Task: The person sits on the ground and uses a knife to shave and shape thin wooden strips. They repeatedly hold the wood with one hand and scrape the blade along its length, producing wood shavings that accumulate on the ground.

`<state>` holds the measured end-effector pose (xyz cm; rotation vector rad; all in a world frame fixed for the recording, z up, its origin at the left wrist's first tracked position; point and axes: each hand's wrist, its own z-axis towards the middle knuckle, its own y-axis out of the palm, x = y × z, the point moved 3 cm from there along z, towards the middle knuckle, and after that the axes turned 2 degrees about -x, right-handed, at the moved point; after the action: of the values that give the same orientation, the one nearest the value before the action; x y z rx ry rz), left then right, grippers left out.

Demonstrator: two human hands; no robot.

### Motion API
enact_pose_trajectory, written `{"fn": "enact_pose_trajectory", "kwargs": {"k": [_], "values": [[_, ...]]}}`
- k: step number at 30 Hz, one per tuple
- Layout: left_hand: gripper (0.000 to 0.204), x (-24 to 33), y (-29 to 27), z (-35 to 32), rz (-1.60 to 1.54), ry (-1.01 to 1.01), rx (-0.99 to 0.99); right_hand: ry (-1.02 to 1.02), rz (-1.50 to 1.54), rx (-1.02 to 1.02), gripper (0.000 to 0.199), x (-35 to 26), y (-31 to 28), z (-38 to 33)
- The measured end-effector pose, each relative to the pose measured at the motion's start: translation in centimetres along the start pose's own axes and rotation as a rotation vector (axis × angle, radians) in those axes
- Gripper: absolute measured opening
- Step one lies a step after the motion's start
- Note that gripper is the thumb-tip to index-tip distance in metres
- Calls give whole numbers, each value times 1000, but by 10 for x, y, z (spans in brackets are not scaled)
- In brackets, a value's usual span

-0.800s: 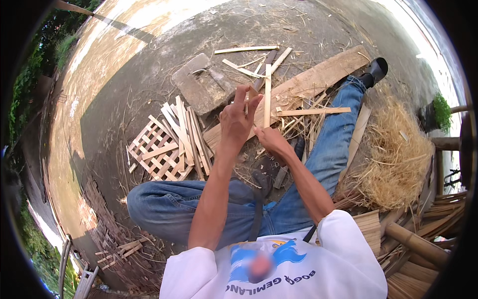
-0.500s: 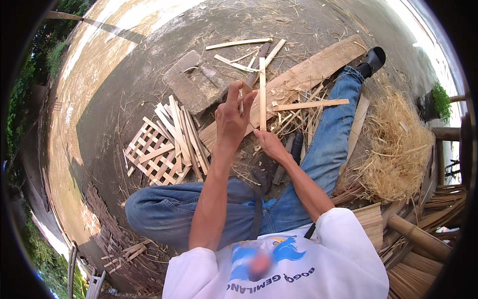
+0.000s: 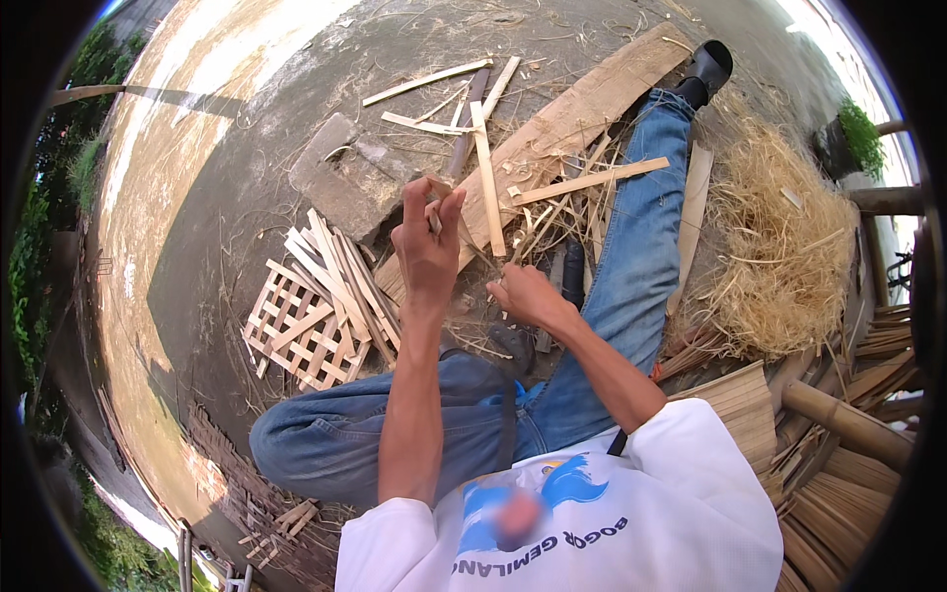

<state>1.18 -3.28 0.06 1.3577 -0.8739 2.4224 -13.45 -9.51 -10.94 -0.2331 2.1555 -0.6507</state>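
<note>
My left hand [image 3: 428,242] is raised in front of the plank, its fingers closed on a thin wooden strip [image 3: 441,187] seen nearly end-on. Lower and to the right, my right hand [image 3: 534,294] is closed in a pinch near a thin brownish piece that slants between the hands; what its fingers hold is too small to make out. Just beyond both hands, a pale flat strip [image 3: 487,187] rests across the long wooden plank [image 3: 592,89]. A second pale strip [image 3: 592,182] reaches over the shavings toward my right leg.
On the left lie a woven lattice [image 3: 286,321] and a bundle of strips [image 3: 340,271]. A stone block [image 3: 345,173] stands beyond them. Near my leg is a tool's black handle [image 3: 572,271]. Fine shavings [image 3: 784,247] are heaped at right, above bamboo poles [image 3: 848,424].
The view has shifted, so the ground things appear further left and some higher. My left hand has come down and left a little; both hands keep their closed grip.
</note>
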Motion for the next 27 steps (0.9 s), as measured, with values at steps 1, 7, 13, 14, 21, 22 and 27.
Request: {"fn": "enact_pose_trajectory", "kwargs": {"k": [1,7,13,14,21,22,27], "values": [[19,0,0,-2,-23,-17,11,5,4,-16,44,4,0,2],[19,1,-4,-6,-32,-113,-11,-24,37,131,39,11,7,27],[18,-2,4,-23,72,84,33,-61,106,12,38,-18,5,26],[18,-2,5,-24,71,100,45,-61,119,-47,38,-39,-11,12],[15,-8,-6,0,-232,-203,143,-239,14,132,40,-1,-14,-57],[20,-6,-12,1,-296,-270,136,-236,56,104,43,2,-23,-77],[49,5,-19,20,-385,-350,125,173,570,-130,57,14,-47,-144]]}}
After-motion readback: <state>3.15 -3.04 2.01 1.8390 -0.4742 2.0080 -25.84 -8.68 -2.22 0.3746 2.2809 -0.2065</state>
